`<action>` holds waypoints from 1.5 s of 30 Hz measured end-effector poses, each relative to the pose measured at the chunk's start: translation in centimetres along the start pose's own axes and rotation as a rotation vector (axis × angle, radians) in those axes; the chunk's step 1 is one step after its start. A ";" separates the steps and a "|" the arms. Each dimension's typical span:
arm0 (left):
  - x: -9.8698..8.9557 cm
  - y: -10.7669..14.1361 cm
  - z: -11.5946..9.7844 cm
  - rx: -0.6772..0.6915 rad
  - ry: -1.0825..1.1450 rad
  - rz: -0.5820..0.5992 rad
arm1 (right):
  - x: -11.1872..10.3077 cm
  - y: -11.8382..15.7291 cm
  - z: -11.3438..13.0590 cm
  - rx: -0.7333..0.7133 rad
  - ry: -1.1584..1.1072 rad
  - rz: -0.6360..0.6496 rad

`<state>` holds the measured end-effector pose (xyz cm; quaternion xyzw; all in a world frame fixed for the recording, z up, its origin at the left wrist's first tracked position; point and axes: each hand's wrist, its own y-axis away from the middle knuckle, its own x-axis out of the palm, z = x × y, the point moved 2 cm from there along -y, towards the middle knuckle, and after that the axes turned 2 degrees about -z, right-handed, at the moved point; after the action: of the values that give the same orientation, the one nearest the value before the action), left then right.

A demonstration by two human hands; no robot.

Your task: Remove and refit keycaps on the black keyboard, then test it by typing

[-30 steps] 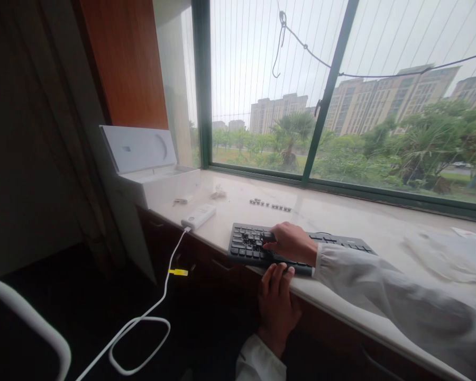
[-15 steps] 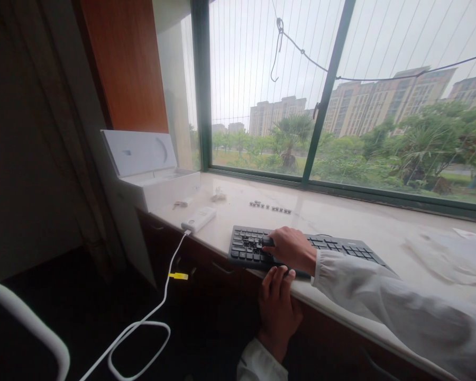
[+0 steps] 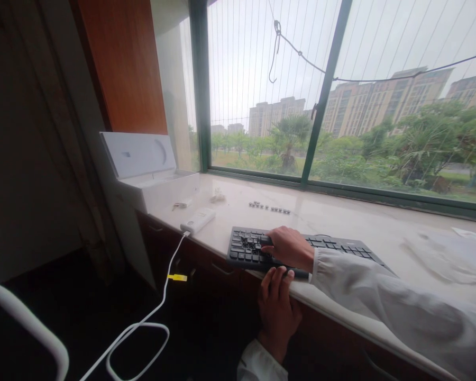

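Note:
A black keyboard lies along the front of the pale sill, with several keycaps off its left part. My right hand is over the middle of it, fingers closed round a small dark thing pressed to the keys; its kind is hard to make out. From below, my left hand reaches up and holds the keyboard's front edge with its fingertips, its thumb hidden. Behind the keyboard, loose black keycaps stand in a row.
A white power bank with a white cable lies to the left, near an open white box. Small items and a crumpled clear piece sit nearby. Clear plastic lies at right. A green-framed window stands behind.
The view has shifted very slightly. Both hands keep their places at the keyboard, and nothing else visibly moves.

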<state>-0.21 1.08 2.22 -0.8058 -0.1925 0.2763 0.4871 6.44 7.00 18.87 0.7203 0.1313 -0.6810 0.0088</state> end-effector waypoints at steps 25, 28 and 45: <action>0.0 0.0 0.1 -0.006 -0.036 0.051 | 0.8 -1.2 -0.5 -0.017 -0.017 0.046; 0.0 -0.1 0.2 -0.006 -0.024 0.046 | 0.5 -1.1 0.0 -0.020 0.005 0.056; 0.2 0.1 0.2 0.000 -0.064 0.097 | 0.5 -0.1 -0.8 0.019 -0.036 0.020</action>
<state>-0.19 1.26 1.95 -0.8051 -0.1684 0.3251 0.4666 7.20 7.35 18.47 0.7094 0.1175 -0.6949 0.0109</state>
